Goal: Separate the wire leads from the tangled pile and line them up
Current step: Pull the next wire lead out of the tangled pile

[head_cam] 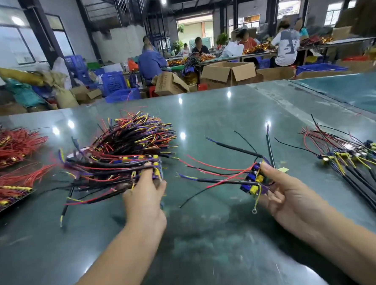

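Note:
A tangled pile of wire leads [126,150], black, red, yellow and purple, lies left of centre on the green table [210,229]. My left hand [145,195] grips the pile's near right end, fingers around its yellow and purple parts. My right hand [280,189] holds a small bunch of separated leads [254,179] by their blue and yellow parts, lifted off the table; its red and black wires fan out to the left and upward. A row of lined-up leads [355,160] lies at the right, black wires pointing toward me.
Bundles of red wire leads [9,149] and a tray of more [7,193] sit at the left edge. A second green table [355,92] adjoins at the far right. Beyond the table are cardboard boxes [229,72], blue crates [122,89] and seated people working.

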The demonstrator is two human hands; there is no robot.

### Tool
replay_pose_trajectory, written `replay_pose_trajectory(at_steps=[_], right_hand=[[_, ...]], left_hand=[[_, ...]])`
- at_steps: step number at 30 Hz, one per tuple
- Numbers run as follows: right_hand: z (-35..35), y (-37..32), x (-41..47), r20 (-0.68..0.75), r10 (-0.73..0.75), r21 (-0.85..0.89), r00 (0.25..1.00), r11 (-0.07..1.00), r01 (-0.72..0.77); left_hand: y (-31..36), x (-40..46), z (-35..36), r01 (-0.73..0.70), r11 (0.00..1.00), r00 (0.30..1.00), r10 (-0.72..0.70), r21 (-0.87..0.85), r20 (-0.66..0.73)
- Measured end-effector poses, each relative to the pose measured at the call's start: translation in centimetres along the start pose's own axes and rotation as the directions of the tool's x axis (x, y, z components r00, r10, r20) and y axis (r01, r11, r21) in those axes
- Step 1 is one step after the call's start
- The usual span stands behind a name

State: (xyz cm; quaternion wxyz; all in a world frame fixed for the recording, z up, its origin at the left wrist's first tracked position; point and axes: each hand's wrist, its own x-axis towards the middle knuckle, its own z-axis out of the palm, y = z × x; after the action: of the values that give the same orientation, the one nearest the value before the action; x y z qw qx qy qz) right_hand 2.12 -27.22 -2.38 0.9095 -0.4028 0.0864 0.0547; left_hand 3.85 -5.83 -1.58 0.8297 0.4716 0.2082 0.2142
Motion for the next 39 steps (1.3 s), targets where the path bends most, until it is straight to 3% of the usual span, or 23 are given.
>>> replay_pose_trajectory(at_steps=[2, 4, 8, 13, 17, 22, 27, 33, 39], right_hand=[[-0.1, 0.0, 0.1, 0.001, -0.001, -0.024, 1.000, 1.000, 0.001], [-0.4, 0.1, 0.4, 0.007, -0.003, -0.058, 1.000, 0.998, 0.003], [-0.7, 0.1, 0.7, 0.031, -0.004, -0.047, 1.000, 0.999, 0.006], [-0.7, 0.0, 0.5, 0.132, 0.007, -0.048, 0.991, 0.999, -0.001], [-0.5, 0.0, 0.5, 0.151, -0.010, -0.055, 0.988, 0.998, 0.018], [-0.5, 0.1, 0.5, 0.173, -0.001, -0.027, 0.985, 1.000, 0.006], [-0.3, 0.3, 0.2, 0.183, 0.007, -0.035, 0.983, 0.999, 0.000], [0.5, 0.1, 0.2, 0.082, -0.074, 0.067, 0.994, 0.995, 0.069], [0.5, -1.0, 0.2, -0.088, -0.129, 0.242, 0.988, 0.959, 0.147]], left_hand=[[1.1, 1.7, -1.0, 0.061, 0.998, 0.990, -0.064, -0.028, -0.128], [2.1, 3.2, -1.7, 0.143, 0.978, 0.971, -0.168, -0.150, -0.171], [3.5, 4.0, -2.3, 0.176, 0.883, 0.972, -0.226, -0.434, -0.066], [4.2, 2.1, -1.9, 0.213, 0.771, 0.976, -0.197, -0.601, 0.094], [4.1, 0.3, -1.4, 0.279, 0.740, 0.958, -0.252, -0.612, 0.133], [2.4, -1.0, -1.3, 0.467, 0.802, 0.881, -0.389, -0.373, 0.268], [1.2, -2.5, -0.6, 0.459, 0.858, 0.848, -0.347, -0.229, 0.400], [-1.2, -3.8, 0.1, 0.608, 0.735, 0.760, -0.432, -0.299, 0.485], [-1.5, -3.5, -0.5, 0.615, 0.672, 0.779, -0.438, -0.412, 0.448]])
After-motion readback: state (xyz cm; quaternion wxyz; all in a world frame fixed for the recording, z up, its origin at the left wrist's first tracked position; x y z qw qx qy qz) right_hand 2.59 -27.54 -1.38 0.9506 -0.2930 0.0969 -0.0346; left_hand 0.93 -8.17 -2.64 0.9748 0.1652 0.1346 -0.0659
